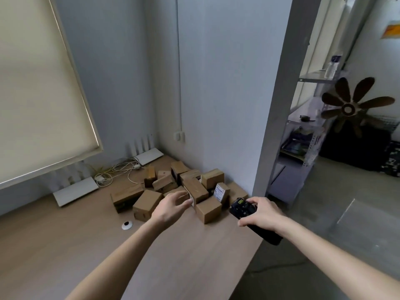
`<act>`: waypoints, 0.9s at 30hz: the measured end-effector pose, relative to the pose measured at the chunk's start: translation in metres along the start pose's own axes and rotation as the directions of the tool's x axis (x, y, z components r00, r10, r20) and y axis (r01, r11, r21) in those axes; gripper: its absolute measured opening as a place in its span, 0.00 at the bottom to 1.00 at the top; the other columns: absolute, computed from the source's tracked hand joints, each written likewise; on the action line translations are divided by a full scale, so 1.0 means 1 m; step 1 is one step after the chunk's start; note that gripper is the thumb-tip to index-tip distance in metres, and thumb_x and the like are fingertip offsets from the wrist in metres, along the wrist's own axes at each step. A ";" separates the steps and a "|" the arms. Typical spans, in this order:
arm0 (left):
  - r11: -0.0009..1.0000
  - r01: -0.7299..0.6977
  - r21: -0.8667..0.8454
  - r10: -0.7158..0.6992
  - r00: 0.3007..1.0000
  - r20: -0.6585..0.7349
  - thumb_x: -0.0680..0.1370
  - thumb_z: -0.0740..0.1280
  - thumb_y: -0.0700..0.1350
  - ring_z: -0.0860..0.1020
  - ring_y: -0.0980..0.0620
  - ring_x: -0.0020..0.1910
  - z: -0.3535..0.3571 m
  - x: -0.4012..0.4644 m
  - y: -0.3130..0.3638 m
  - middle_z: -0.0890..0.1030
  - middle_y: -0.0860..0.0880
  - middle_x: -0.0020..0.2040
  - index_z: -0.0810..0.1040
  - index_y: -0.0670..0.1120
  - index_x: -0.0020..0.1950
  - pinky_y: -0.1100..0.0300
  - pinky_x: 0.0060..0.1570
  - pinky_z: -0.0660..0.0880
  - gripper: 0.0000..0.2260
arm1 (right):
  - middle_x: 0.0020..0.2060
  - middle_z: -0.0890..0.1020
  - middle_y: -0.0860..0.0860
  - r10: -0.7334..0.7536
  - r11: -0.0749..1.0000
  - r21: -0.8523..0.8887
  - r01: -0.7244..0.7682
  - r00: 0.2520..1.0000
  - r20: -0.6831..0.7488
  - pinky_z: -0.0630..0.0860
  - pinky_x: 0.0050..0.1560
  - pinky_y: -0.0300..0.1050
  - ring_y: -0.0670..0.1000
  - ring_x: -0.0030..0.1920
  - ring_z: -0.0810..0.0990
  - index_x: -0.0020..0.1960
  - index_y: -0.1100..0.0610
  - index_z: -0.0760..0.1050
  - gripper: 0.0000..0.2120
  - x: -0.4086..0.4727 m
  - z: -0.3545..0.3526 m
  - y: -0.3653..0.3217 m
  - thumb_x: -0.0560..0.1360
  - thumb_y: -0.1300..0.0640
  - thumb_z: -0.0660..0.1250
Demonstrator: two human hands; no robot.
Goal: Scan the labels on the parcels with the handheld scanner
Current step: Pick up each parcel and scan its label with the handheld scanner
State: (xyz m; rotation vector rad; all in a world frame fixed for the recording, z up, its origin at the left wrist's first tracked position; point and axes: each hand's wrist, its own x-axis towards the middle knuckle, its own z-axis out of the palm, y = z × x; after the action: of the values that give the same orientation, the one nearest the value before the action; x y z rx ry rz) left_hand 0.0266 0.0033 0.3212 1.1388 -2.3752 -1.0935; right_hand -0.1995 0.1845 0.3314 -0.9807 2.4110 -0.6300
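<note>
Several brown cardboard parcels point(173, 191) lie heaped on the wooden table point(65, 245) near the wall corner. One upright parcel point(221, 191) shows a white label facing me. My right hand point(263, 213) grips a black handheld scanner point(243, 207), its head pointing toward the heap, just right of the nearest parcel point(208, 210). My left hand point(171, 205) reaches into the pile with fingers relaxed and spread, its fingertips at a long parcel point(194, 189); I cannot tell if they touch it.
Two white routers point(75, 190) point(148, 155) and tangled white cables point(116, 172) sit at the back of the table. A small white round device point(127, 225) lies left of my forearm. The table edge drops off at right, beside a grey pillar point(275, 126) and shelving point(303, 137).
</note>
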 end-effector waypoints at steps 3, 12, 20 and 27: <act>0.998 0.054 -0.031 -0.054 0.998 0.012 0.80 0.66 0.57 0.72 0.48 0.70 0.011 0.049 -0.007 0.73 0.46 0.73 0.69 0.49 0.76 0.51 0.68 0.72 0.26 | 0.53 0.79 0.44 0.006 1.000 -0.008 -0.006 1.000 0.021 0.77 0.51 0.44 0.50 0.53 0.79 0.67 0.42 0.77 0.44 0.046 0.002 -0.003 0.52 0.37 0.82; 0.976 0.215 -0.028 -0.214 0.976 0.038 0.79 0.66 0.59 0.74 0.49 0.68 0.064 0.159 -0.060 0.75 0.47 0.71 0.67 0.49 0.76 0.52 0.66 0.74 0.28 | 0.63 0.80 0.48 0.055 0.998 -0.037 -0.050 0.987 0.151 0.79 0.60 0.50 0.53 0.59 0.79 0.69 0.44 0.74 0.41 0.177 0.031 0.009 0.58 0.39 0.83; 0.891 0.453 -0.037 -0.448 0.888 0.102 0.80 0.64 0.61 0.74 0.48 0.67 0.137 0.236 -0.124 0.74 0.47 0.70 0.66 0.50 0.77 0.53 0.65 0.75 0.29 | 0.65 0.80 0.50 0.082 0.992 -0.115 -0.046 0.939 0.334 0.78 0.65 0.53 0.55 0.63 0.79 0.73 0.48 0.72 0.44 0.311 0.088 0.038 0.61 0.39 0.82; 0.801 0.596 -0.063 -0.584 0.800 0.141 0.82 0.62 0.58 0.73 0.47 0.69 0.208 0.297 -0.161 0.73 0.46 0.72 0.65 0.50 0.79 0.54 0.65 0.72 0.27 | 0.66 0.79 0.49 0.057 0.984 -0.178 0.028 0.889 0.454 0.79 0.62 0.51 0.53 0.63 0.79 0.73 0.49 0.71 0.46 0.411 0.149 0.058 0.60 0.38 0.82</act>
State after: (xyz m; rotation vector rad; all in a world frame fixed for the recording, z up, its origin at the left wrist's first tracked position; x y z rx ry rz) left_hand -0.1900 -0.1804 0.0440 1.8992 -2.0400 -1.4838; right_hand -0.4086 -0.1133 0.0830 -1.0450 2.0691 -0.1439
